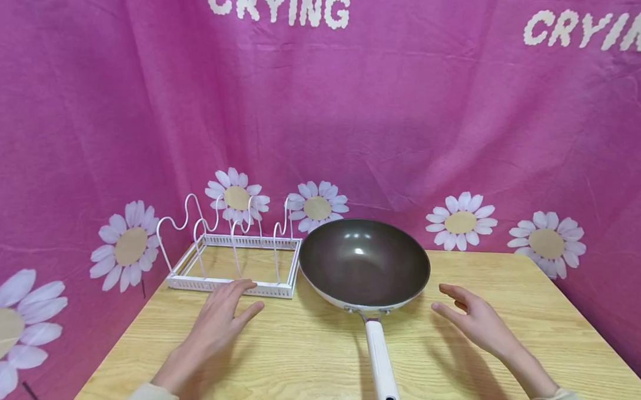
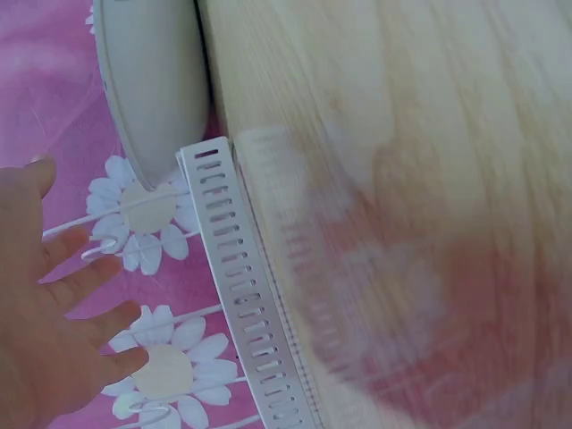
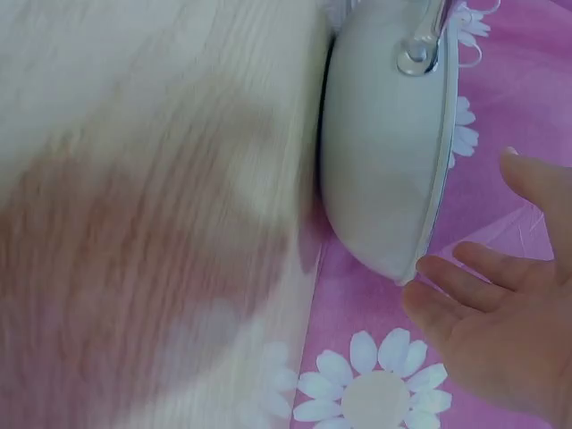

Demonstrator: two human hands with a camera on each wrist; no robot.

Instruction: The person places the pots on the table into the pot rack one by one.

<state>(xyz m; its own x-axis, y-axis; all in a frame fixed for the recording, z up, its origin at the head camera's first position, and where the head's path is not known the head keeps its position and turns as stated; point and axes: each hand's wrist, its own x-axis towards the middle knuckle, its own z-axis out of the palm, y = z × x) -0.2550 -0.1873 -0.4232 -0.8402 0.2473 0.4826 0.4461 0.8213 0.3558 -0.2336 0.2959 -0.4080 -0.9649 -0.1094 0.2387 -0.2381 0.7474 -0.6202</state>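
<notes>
A deep frying pan (image 1: 365,269) with a dark inside and a white outer wall sits on the wooden table, its white handle (image 1: 381,362) pointing toward me. To its left stands a white wire rack (image 1: 230,285) with wavy upright dividers and a slotted base frame. My left hand (image 1: 216,321) hovers by the rack's front edge, fingers spread and holding nothing. In the left wrist view, its fingers (image 2: 80,290) are apart, beside the rack's slotted side (image 2: 246,286). My right hand (image 1: 475,318) is to the right of the pan, relaxed and empty, fingertips near the rim in the right wrist view.
A light wooden table (image 1: 514,287) carries the pan and rack. Pink cloth (image 1: 382,133) with white daisies and lettering hangs behind and along the sides of the table. The pan's rim stands close beside the rack's right end.
</notes>
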